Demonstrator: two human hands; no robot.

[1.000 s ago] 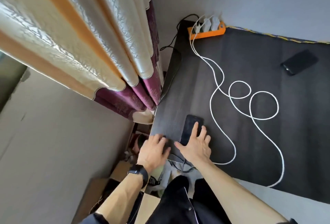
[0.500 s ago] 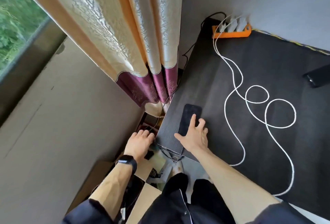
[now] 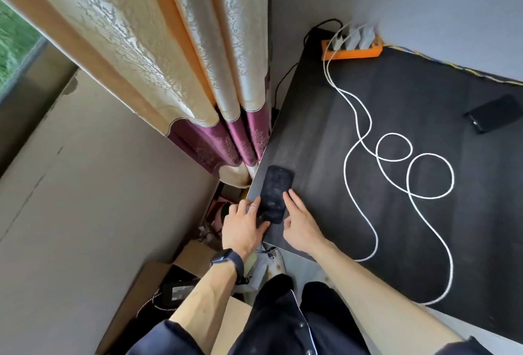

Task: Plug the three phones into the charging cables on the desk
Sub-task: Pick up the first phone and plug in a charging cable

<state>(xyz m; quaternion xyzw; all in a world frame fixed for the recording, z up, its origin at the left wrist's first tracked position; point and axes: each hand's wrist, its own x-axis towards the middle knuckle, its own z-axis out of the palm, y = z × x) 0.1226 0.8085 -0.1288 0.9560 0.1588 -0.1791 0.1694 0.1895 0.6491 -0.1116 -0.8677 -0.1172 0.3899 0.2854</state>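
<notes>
From your head camera: your left hand (image 3: 244, 227) and right hand (image 3: 300, 224) flank a dark phone (image 3: 275, 194) lying flat at the near left corner of the black desk (image 3: 325, 139), fingers touching its edges, neither hand closed around it. White cables (image 3: 393, 162) loop across the desk from an orange power strip (image 3: 352, 50). A second phone (image 3: 493, 113) lies well apart, far right.
</notes>
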